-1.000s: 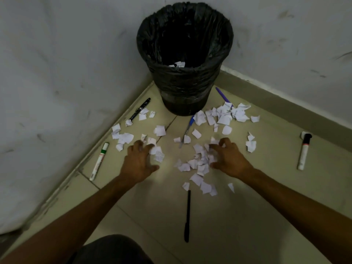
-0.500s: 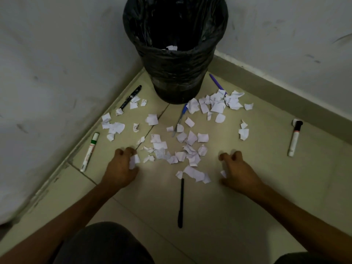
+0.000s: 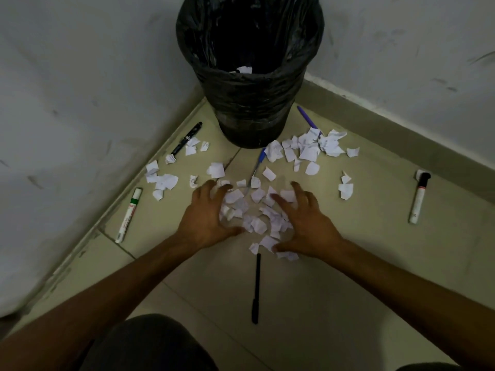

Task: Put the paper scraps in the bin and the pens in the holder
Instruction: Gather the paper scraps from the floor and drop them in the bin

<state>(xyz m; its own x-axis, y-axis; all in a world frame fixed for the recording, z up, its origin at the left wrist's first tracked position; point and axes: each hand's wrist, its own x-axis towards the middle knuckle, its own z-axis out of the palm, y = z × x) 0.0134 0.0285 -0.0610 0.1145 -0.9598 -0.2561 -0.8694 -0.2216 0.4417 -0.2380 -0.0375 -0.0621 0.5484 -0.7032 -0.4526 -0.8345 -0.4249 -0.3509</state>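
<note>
The bin (image 3: 249,76) is standing at top centre of the frame, directly beyond both hands. Below it, the central pile of paper scraps (image 3: 254,212) is lying between the left hand (image 3: 207,218) and the right hand (image 3: 305,226), both spread wide, fingers splayed, flanking the pile and holding nothing. Judging by this, the scoop is closing inward, then travelling straight up-frame. A black pen (image 3: 256,287) is lying lengthwise below the pile. No holder is showing.

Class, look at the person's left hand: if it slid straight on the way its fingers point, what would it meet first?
Probably the loose paper scraps at the left hand's fingertips; farther along that line lies the blue pen, though depth is hard to judge.
</note>
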